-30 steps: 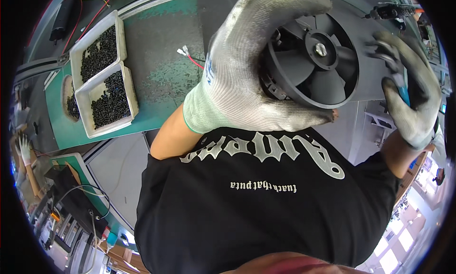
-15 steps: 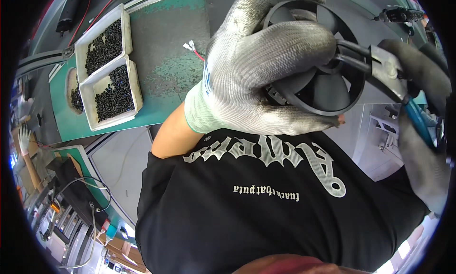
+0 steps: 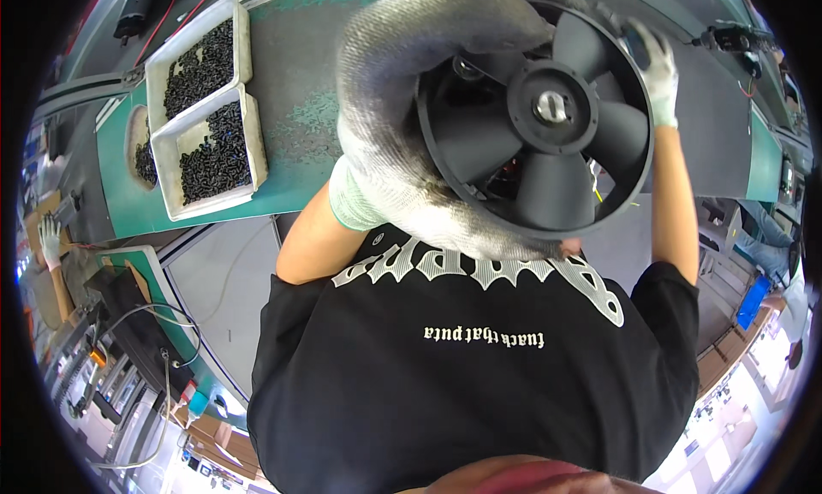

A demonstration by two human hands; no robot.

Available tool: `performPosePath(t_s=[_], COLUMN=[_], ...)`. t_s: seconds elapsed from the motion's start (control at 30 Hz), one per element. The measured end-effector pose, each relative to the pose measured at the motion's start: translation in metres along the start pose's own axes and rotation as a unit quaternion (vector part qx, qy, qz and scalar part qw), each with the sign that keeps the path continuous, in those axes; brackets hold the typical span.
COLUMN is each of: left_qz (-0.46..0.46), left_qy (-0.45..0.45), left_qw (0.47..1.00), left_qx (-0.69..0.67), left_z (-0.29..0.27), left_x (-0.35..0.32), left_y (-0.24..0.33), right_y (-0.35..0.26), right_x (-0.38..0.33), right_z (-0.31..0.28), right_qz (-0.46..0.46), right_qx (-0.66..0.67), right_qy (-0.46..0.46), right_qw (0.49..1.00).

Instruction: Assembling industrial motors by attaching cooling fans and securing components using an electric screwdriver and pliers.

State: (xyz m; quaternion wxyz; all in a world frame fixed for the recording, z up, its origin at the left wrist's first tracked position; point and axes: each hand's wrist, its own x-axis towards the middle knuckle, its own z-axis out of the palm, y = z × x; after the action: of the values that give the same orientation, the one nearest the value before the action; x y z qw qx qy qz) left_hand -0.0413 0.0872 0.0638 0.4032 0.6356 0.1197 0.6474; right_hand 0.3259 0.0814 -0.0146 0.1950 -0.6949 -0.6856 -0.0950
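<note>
My left hand [image 3: 385, 126], in a greyish-white knit glove, is closed round the left side of a black axial fan [image 3: 479, 143]. The fan is held up close, its round frame, blades and hub with a shiny metal centre facing me. Beyond the fan's right edge, my gloved right hand [image 3: 659, 79] is reaching over the dark table. Its visible fingers look curved and apart; some are behind the fan rim. No pliers can be made out in it. A yellowish wire end [image 3: 597, 186] shows through the fan.
Two white trays [image 3: 259, 151] of small black parts stand at left, beside a smaller container [image 3: 137, 134] of similar parts. A black tool [image 3: 736, 38] lies at far right. Another person's gloved hand [image 3: 49, 241] shows at far left; another person's blue-clad leg [image 3: 762, 241] at right.
The fan has turned to face me and come lower. My right hand has moved from the near right, where it held blue-handled pliers at the fan, out beyond it; the pliers are out of sight.
</note>
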Motion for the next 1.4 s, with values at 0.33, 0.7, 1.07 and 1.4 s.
performPosePath(t_s=[0.33,0.7,1.07,1.4], left_qz=[-0.092,-0.329,-0.175,-0.19], left_qy=[-0.165,-0.272,-0.127,0.041], left_qw=[0.979,0.871,0.938,0.781], left_qx=[0.073,0.245,0.27,0.593], left_z=[0.045,0.051,-0.03,-0.09], left_x=[0.048,-0.011,-0.078,-0.14], left_y=[-0.016,-0.065,0.068,0.059], right_y=[-0.143,-0.088,0.085,-0.311], right_x=[-0.04,0.139,0.359,0.262], right_z=[-0.03,-0.033,0.106,0.088], right_qz=[-0.066,0.212,0.46,-0.158], right_qx=[0.621,0.603,0.373,0.495], right_qy=[-0.249,-0.071,-0.232,-0.368], right_qw=[0.74,0.765,0.772,0.771])
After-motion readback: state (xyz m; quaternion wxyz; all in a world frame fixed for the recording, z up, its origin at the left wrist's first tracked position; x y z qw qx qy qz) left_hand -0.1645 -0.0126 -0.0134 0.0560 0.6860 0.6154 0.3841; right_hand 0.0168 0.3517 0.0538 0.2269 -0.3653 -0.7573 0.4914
